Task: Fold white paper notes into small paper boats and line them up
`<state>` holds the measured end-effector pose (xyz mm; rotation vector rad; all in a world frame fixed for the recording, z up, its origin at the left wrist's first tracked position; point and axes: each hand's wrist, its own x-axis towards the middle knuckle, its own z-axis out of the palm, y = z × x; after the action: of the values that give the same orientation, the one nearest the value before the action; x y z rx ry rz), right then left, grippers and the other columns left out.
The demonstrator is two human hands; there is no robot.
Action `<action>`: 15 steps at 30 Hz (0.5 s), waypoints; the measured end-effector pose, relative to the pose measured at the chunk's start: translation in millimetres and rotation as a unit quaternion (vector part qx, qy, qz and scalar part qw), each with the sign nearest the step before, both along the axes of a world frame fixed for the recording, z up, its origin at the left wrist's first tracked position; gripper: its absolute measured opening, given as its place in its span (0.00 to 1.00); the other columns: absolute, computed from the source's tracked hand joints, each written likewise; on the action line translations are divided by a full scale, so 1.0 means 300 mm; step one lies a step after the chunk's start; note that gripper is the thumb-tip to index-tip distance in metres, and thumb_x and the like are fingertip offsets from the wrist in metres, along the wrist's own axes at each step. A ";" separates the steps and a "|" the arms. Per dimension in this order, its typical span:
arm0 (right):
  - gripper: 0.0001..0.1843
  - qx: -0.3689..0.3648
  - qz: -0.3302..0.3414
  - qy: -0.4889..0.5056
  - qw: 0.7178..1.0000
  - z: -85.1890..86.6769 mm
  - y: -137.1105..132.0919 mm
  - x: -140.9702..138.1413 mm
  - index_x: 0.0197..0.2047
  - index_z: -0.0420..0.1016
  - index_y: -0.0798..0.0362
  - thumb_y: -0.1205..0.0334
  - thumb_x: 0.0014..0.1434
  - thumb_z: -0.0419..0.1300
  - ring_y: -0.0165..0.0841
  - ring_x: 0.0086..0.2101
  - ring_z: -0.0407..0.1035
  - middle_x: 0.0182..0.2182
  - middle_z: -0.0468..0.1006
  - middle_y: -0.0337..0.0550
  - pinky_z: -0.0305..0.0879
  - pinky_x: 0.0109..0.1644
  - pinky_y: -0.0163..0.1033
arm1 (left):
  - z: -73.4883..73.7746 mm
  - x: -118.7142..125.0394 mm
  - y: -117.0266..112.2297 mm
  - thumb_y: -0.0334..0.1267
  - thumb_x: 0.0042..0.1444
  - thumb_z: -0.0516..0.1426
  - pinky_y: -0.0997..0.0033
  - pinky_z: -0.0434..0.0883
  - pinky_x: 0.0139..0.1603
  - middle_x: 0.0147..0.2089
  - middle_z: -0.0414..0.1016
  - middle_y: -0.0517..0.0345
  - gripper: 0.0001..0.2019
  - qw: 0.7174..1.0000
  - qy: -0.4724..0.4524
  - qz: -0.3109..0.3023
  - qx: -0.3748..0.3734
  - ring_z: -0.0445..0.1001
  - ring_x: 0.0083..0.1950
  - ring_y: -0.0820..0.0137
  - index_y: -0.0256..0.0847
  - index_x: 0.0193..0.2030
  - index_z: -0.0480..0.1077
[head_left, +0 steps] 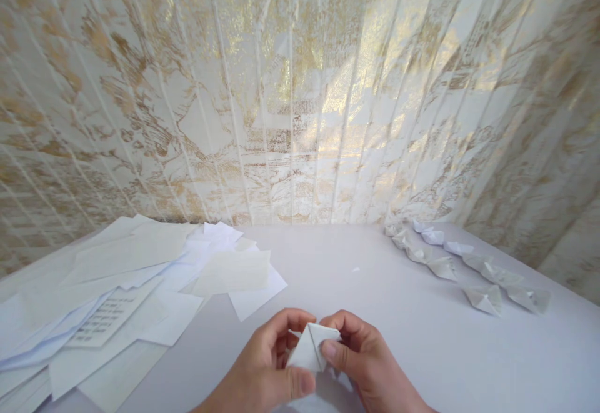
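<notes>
A small piece of folded white paper (307,347) is held between my two hands near the table's front edge, with a fold line running down its face. My left hand (269,363) grips its left side, the thumb low at the near corner and the fingers curled behind. On the other side, my right hand (363,357) pinches the paper, thumb on the front face and index finger along the top edge. The fingertips behind the paper are partly hidden.
Loose sheets of paper (135,250) lie in an overlapping heap at the left, one printed sheet (105,318) among them. Several folded paper boats (485,299) stand in rows at the right. A tiny paper scrap (355,269) lies mid-table. Behind the table hangs a patterned curtain (290,119).
</notes>
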<state>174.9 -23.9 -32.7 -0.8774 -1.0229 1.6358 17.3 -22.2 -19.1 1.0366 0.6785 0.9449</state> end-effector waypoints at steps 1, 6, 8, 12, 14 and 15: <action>0.21 -0.013 -0.009 0.015 1.000 -0.003 0.000 0.001 0.25 0.65 0.55 0.51 0.37 0.70 0.24 0.18 0.55 0.17 0.65 0.32 0.46 0.23 0.30 | -0.005 0.004 -0.001 0.46 0.30 0.68 0.78 0.62 0.29 0.30 0.72 0.58 0.27 1.000 0.004 -0.005 -0.001 0.68 0.29 0.73 0.39 0.40 0.69; 0.18 -0.047 0.018 0.103 0.993 0.006 -0.009 -0.007 0.24 0.67 0.55 0.52 0.40 0.69 0.24 0.15 0.58 0.13 0.63 0.30 0.46 0.20 0.29 | 0.009 0.019 -0.014 0.47 0.39 0.65 0.81 0.59 0.20 0.22 0.70 0.60 0.21 0.999 0.046 -0.009 -0.005 0.68 0.23 0.75 0.36 0.36 0.71; 0.17 -0.041 0.024 0.122 0.991 0.007 -0.011 -0.016 0.25 0.68 0.56 0.54 0.40 0.69 0.25 0.18 0.62 0.15 0.67 0.33 0.51 0.23 0.31 | 0.021 0.021 -0.019 0.46 0.41 0.64 0.81 0.60 0.19 0.25 0.73 0.56 0.18 0.999 0.040 0.014 -0.020 0.70 0.24 0.74 0.35 0.34 0.72; 0.18 -0.012 0.013 0.100 0.995 0.011 -0.009 -0.025 0.27 0.71 0.57 0.55 0.39 0.70 0.27 0.23 0.64 0.22 0.72 0.39 0.57 0.28 0.33 | 0.034 0.017 -0.020 0.42 0.41 0.64 0.80 0.64 0.26 0.24 0.74 0.57 0.12 0.995 -0.004 0.065 -0.071 0.70 0.25 0.75 0.36 0.30 0.74; 0.17 0.011 0.003 0.052 0.999 0.018 -0.010 -0.024 0.27 0.71 0.57 0.54 0.40 0.69 0.27 0.23 0.63 0.22 0.73 0.40 0.57 0.26 0.32 | 0.034 0.011 -0.015 0.41 0.41 0.64 0.77 0.65 0.30 0.24 0.74 0.57 0.10 0.994 0.005 0.099 -0.053 0.70 0.27 0.74 0.36 0.27 0.75; 0.16 0.022 -0.006 0.026 0.999 0.022 -0.012 -0.023 0.29 0.70 0.56 0.55 0.41 0.69 0.27 0.22 0.62 0.22 0.73 0.39 0.56 0.25 0.31 | 0.035 0.007 -0.012 0.40 0.41 0.64 0.76 0.66 0.32 0.25 0.74 0.57 0.08 0.992 0.021 0.120 -0.028 0.70 0.29 0.72 0.37 0.26 0.76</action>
<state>168.1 -27.4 -26.0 -0.8055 -1.0120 1.6109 19.3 -25.8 -8.8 0.9410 0.8733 1.1081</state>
